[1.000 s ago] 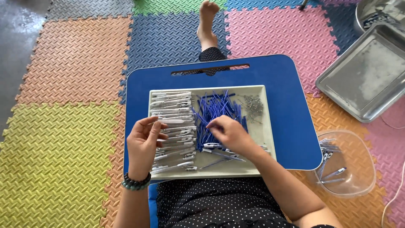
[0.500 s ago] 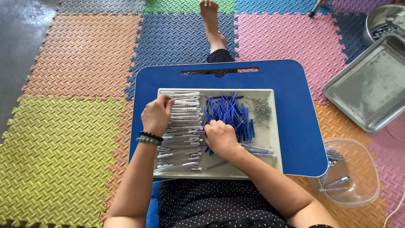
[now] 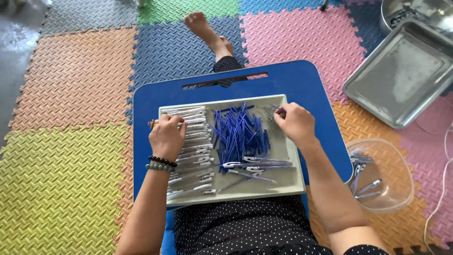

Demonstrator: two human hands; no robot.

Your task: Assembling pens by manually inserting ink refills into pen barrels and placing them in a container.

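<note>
Left hand [image 3: 167,137] palm down on the stack of white pen barrels [image 3: 193,141], fingers curled over the upper rows; grip on any single barrel not discernible. Right hand [image 3: 295,123] at the far right corner of the grey tray [image 3: 236,193], fingertips pinched at the small heap of springs [image 3: 270,111]; whether a spring is actually held, too small to tell. Between the hands, a loose pile of blue refills [image 3: 240,134]; nearer the body, a few assembled pens [image 3: 255,163] lying crosswise. Tray centred on a blue lap worktop [image 3: 311,85], set over the legs on a floor of coloured foam mats [image 3: 66,189]. Right of the worktop, a clear plastic bowl [image 3: 382,174] with several finished pens; beyond it, an empty steel tray [image 3: 401,73].

Good practice, judged from this layout: one spring picked at a time, a barrel steadied with the left hand, parts kept inside the tray rim.
</note>
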